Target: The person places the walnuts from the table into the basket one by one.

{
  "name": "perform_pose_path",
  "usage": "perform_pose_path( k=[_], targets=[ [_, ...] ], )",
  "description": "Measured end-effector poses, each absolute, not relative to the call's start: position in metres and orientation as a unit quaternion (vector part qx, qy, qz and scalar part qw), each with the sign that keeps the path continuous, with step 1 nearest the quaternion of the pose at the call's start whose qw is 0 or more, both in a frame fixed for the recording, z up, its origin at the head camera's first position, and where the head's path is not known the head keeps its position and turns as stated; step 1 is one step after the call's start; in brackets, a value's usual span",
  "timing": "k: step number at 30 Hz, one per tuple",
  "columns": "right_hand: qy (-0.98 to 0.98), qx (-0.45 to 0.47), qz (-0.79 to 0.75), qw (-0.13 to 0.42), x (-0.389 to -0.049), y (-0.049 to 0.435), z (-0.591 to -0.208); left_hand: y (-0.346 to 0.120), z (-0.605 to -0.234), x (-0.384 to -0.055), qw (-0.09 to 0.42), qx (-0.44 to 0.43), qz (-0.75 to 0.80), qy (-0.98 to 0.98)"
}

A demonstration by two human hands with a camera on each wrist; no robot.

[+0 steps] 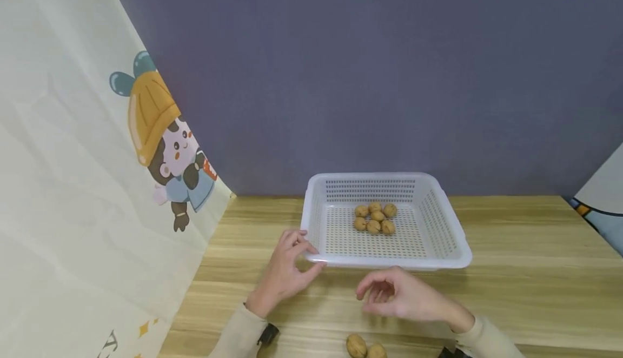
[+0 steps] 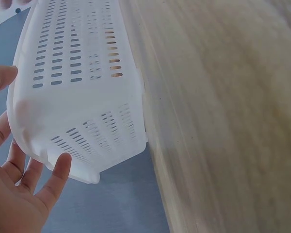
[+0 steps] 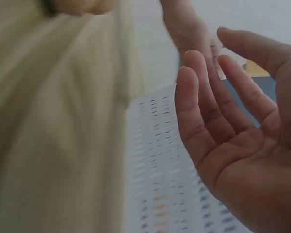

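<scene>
A white plastic basket (image 1: 389,263) with slotted walls stands on the wooden table, and several walnuts (image 1: 373,227) lie clustered on its floor. At its near left corner is my left hand (image 1: 287,271), loosely curved fingers resting at the rim and thumb tip close to the front edge. The left wrist view shows these fingers (image 2: 62,167) spread around the basket corner (image 2: 48,126). My right hand (image 1: 401,296) hovers in front of the basket with fingers loosely bent and nothing in them; its palm (image 3: 247,165) shows bare in the right wrist view.
Two more walnuts (image 1: 357,345) lie on the table (image 1: 511,282) at the bottom edge of the head view, nearer me than the hands. Behind the basket rises a dark blue-grey panel (image 1: 360,77). A white sheet with a cartoon figure (image 1: 180,152) borders the left side.
</scene>
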State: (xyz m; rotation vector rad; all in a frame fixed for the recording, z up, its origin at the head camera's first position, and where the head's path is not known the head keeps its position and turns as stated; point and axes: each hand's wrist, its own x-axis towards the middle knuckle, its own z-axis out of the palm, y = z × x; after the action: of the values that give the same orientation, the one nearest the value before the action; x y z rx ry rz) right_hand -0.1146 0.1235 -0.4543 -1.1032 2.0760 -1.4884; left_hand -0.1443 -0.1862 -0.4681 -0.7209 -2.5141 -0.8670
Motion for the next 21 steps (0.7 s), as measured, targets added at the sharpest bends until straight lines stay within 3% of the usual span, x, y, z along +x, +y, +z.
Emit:
perform_pose_path(
  k=[10, 21],
  targets=[
    [0.683, -0.382, -0.560, 0.272, -0.110, 0.140, -0.492, -0.184, -0.472, -0.147, 0.201, -0.261, -0.312, -0.891],
    [0.659, -0.382, -0.567, 0.313, -0.103, 0.144, -0.510, -0.183, -0.473, -0.147, 0.199, -0.257, -0.310, -0.893]
  ],
)
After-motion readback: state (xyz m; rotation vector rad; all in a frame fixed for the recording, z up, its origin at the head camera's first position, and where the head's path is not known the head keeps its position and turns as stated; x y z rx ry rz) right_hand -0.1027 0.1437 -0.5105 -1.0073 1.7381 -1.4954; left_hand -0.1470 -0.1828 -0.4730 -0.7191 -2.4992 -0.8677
